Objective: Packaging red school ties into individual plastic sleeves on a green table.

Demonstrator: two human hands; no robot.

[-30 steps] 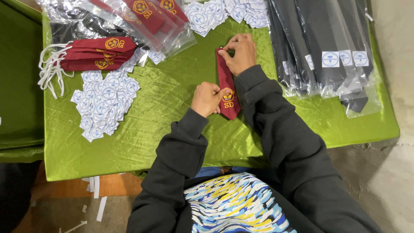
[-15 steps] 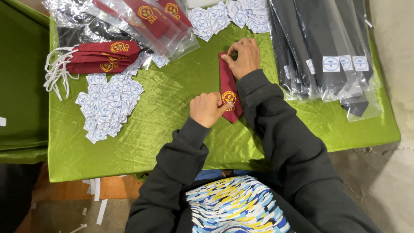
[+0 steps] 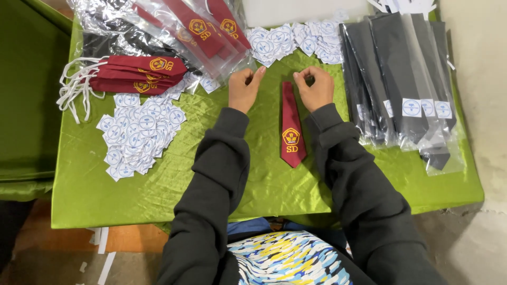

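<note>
Dark grey hooded sweatshirt sleeves, ribbed cuffs, bare hands (image 3: 244,89)

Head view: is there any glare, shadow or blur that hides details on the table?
Head view: even soft light; glare on the clear plastic sleeves at upper left and a mild sheen on the green cloth; the maroon tie and both hands, left and right, look sharp; straight edges bow slightly near the corners.

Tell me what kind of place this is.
Probably a small packing bench for school uniform ties: a maroon tie between both hands, bagged dark ties stacked right, loose round labels heaped on green cloth.
</note>
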